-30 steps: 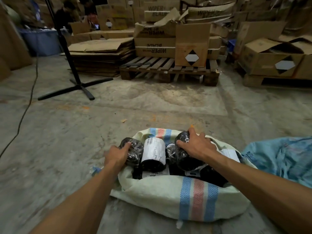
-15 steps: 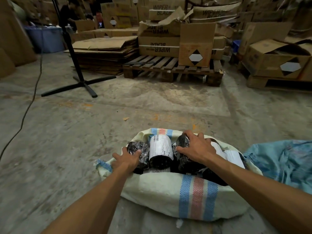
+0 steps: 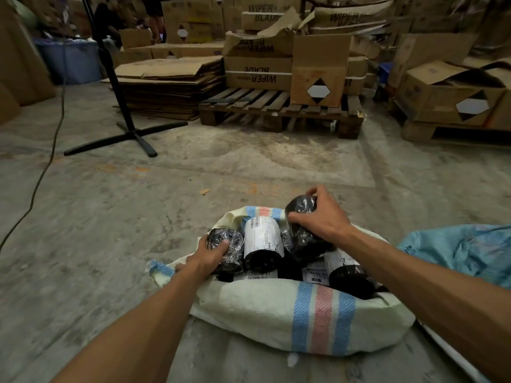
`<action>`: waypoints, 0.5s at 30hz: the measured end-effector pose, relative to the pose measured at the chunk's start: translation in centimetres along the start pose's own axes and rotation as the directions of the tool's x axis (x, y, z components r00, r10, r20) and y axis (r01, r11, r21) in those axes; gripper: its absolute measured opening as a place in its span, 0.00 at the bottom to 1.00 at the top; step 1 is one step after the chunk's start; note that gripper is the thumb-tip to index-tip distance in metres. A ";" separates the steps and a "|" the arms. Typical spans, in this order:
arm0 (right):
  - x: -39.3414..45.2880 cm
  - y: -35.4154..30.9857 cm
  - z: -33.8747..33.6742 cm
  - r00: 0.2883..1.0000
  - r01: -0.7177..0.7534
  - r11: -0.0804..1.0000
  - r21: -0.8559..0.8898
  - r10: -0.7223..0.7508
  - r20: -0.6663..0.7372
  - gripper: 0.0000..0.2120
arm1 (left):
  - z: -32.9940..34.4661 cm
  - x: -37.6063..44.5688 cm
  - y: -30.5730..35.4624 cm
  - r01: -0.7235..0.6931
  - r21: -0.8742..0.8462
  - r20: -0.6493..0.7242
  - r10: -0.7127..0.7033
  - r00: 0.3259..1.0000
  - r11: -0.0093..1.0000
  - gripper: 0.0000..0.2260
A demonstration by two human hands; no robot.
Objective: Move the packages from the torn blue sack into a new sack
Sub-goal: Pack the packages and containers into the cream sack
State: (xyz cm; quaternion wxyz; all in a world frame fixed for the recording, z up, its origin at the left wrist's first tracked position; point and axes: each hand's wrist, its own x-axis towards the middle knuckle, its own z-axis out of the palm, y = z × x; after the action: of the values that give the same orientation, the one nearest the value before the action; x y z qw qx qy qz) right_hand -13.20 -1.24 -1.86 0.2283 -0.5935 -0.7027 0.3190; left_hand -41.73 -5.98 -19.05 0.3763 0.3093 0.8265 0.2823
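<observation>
Black-wrapped packages point(image 3: 264, 244) | left grip point(image 3: 211, 254) clasps one | right grip point(image 3: 322, 219) clasps another

Brown cardboard boxes point(image 3: 258, 69) stacked on the pallet in the upper middle of the frame are showing "WIPER BLADE" printed upside down in dark letters. Another brown box point(image 3: 261, 13) at the top centre is reading "WIPER BLADE" upright, and the torn carton point(image 3: 348, 19) to its right is showing "WIPER". White labels with barcodes are sitting on the black wrapped cylindrical packages point(image 3: 262, 239) at lower centre, their print too small to read.
</observation>
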 end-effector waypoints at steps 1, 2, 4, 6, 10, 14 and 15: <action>0.5 -0.3 -0.2 1.000 0.000 1.000 -0.001 0.000 -0.004 0.43 | 0.6 3.3 -1.8 -0.009 -0.100 0.003 0.010 1.000 0.995 0.49; 0.8 -0.4 -0.1 0.999 -0.005 1.000 -0.009 0.005 0.032 0.43 | 0.5 4.0 -2.0 -0.009 -0.148 -0.021 0.006 1.000 0.989 0.50; 1.2 0.2 0.7 0.984 -0.048 0.999 -0.003 0.048 0.173 0.39 | -0.6 3.7 -1.6 0.050 -0.253 -0.065 -0.069 0.995 0.966 0.50; 1.5 1.1 1.9 0.963 -0.085 0.996 0.006 0.080 0.258 0.33 | -2.0 0.2 0.4 0.104 -0.298 -0.063 -0.128 0.990 0.949 0.38; 2.5 1.4 2.3 0.959 -0.047 0.994 -0.096 0.071 0.274 0.39 | -4.3 -7.4 4.2 0.204 -0.284 0.129 -0.174 0.976 0.937 0.19; 2.0 0.7 2.6 0.979 0.019 0.945 -0.327 0.049 0.200 0.52 | -5.5 -8.1 4.5 0.231 -0.298 0.133 -0.200 0.971 0.926 0.13; 1.6 0.4 2.7 0.982 0.078 0.932 -0.354 -0.011 0.188 0.52 | -5.6 -7.9 4.6 0.192 -0.322 0.097 -0.169 0.981 0.927 0.11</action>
State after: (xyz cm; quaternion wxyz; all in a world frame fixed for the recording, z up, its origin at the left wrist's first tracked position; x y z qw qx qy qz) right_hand -15.07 -0.06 -4.10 0.0575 -0.5775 -0.7804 0.2326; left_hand -40.69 -10.02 -9.19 0.4748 0.1740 0.7792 0.3703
